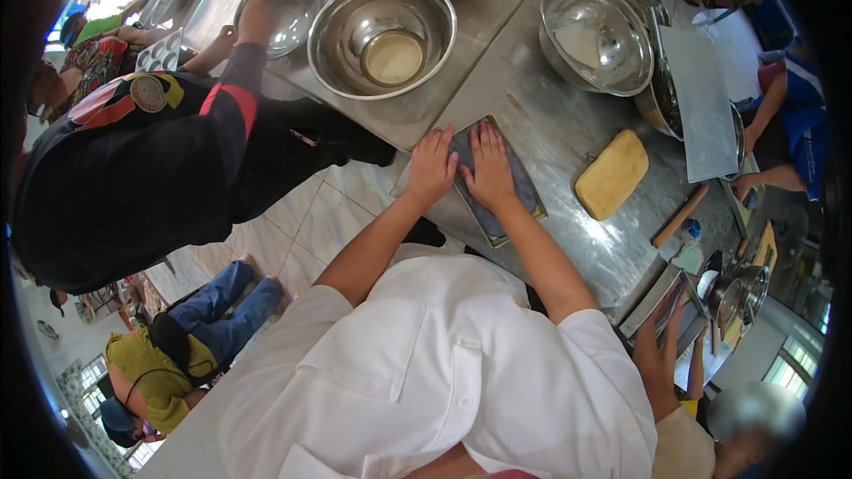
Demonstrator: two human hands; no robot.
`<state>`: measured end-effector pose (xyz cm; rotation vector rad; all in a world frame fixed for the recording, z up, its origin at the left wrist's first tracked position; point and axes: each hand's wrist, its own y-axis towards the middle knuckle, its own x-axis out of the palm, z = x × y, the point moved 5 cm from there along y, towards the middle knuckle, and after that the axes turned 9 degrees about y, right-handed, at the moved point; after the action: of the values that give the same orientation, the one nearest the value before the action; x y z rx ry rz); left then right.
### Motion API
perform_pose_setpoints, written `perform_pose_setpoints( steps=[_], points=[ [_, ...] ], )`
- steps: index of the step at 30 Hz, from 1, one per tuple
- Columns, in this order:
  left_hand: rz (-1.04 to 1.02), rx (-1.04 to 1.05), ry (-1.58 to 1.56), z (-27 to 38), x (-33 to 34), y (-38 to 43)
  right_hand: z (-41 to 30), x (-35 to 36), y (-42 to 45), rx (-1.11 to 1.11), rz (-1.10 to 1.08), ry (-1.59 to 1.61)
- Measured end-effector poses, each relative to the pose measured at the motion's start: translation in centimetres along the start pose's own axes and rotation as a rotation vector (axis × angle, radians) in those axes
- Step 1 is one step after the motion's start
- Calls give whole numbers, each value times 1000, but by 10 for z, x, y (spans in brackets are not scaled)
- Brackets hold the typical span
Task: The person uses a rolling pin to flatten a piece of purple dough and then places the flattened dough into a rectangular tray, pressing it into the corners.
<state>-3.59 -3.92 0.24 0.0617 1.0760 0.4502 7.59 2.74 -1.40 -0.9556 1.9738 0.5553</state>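
Note:
A rectangular metal pan [496, 237] sits at the corner of the steel worktable, filled with a flat dark purplish-grey mass [523, 181]. My right hand [489, 173] lies palm down on that mass with its fingers pointing to the pan's far end. My left hand [432, 166] rests at the pan's left long edge, fingers extended, its thumb over the dark mass. What lies beneath both palms is hidden. To the right of the pan, a yellow rounded block [612, 175], perhaps dough or a sponge, lies on the steel top.
Large steel bowls [382, 37] [596, 36] with pale contents stand beyond. At right are a wooden rolling pin [680, 216], a flat metal sheet [700, 103] and a co-worker's hand at a metal pan [649, 303]. A person in black [146, 166] stands close at left.

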Motion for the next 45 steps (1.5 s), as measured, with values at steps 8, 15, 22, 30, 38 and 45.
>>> perform_pose_setpoints(
  steps=[8,15,22,30,38,45],
  points=[
    [24,47,-9,2,-4,2,-1,-3,-3,-114,-69,37],
    [31,63,-89,-2,-4,3,-3,-4,-5,-178,-130,35],
    [25,31,-255,-10,-4,2,-6,-4,-7,-214,-179,51],
    [52,-65,-477,-19,-6,3,-12,1,-6,-371,-255,64],
    [30,-38,-417,-22,-6,1,-11,5,-7,-436,-295,75],
    [41,-32,-401,-26,-3,-2,-15,6,-5,-492,-405,122]
  ],
)
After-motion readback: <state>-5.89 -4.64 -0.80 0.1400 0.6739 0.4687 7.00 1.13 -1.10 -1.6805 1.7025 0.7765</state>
